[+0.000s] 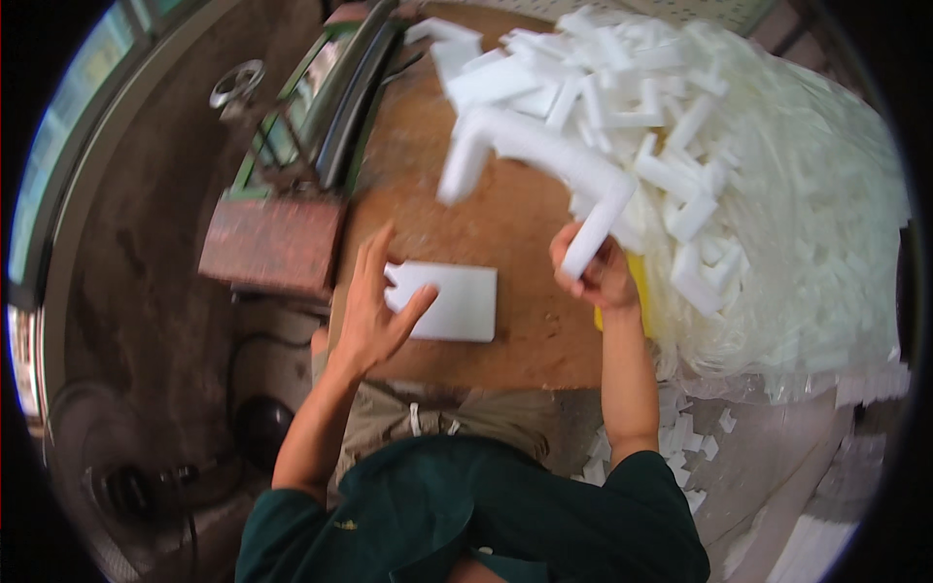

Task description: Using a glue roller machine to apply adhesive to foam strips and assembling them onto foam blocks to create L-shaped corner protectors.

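White foam bracket [554,146]: smooth, matte, squared U shape. Right hand [601,272] grasped end of its near arm between thumb and fingers; rest stretched forward and leftward from fingertips. Left hand [374,311] released, fingers and thumb spread, hiding left edge of flat rectangular white block [466,301]; whether touching, could not tell. Beyond right fingers: heap of angular foam pieces [632,119]; to their right, crinkled clear plastic sheeting [807,214]. Below fingers: worn brown wooden table [408,185]. Forward-left of left fingers: green-framed machine [330,117]. Right wrist partly hid yellow item [639,282].
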Demonstrator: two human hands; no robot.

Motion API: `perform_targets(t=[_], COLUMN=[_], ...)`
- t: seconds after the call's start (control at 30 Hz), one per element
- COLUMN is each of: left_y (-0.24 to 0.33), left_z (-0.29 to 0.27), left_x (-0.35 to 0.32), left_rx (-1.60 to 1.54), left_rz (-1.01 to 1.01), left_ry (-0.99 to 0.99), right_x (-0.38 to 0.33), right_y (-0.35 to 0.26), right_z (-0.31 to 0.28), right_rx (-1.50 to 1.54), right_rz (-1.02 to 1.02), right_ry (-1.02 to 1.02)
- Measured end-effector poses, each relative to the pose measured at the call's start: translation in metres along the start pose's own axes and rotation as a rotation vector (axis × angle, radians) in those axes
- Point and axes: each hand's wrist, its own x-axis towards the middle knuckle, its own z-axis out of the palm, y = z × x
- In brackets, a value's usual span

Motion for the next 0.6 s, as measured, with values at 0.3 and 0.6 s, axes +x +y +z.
perform_targets(t=[0.3, 0.6], left_y=[-0.032, -0.123], left_z=[-0.039, -0.193], left_x=[-0.031, -0.029], left_rx=[0.193, 0.517], left_rz=[-0.031, -0.144], left_ry=[0.175, 0.56], right_x=[-0.018, 0.006], right_y=[0.082, 0.122], right_z=[0.081, 0.077], right_rx=[0.354, -1.588], right_rz=[0.387, -0.126], right_ry=[-0.207, -0.34])
